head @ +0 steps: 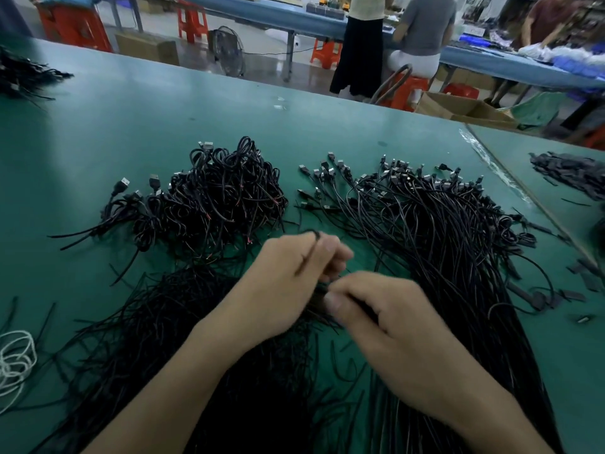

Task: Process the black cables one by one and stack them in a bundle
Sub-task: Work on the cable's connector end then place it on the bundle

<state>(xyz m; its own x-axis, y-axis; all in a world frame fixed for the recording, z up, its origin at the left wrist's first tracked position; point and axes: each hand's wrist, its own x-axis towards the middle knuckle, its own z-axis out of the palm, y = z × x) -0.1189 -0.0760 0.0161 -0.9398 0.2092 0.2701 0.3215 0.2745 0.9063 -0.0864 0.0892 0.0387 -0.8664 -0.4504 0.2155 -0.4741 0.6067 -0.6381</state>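
Both hands meet over the middle of the green table (131, 126). My left hand (281, 286) holds a thin black cable (309, 250) that loops over its knuckles. My right hand (389, 322) pinches the same cable near its thumb. A tangled heap of looped black USB cables (216, 194) lies behind the left hand. To the right, a long sheaf of straight black cables (438, 231) fans out with its plugs pointing away from me. More loose black cables (170, 339) spread under my left forearm. Both hands are blurred.
White cord (14, 358) coils at the left edge. Small dark pieces (566, 172) lie at the far right, past a seam in the table. Another black cable pile (23, 77) sits far left. People and orange stools stand beyond the table's far edge.
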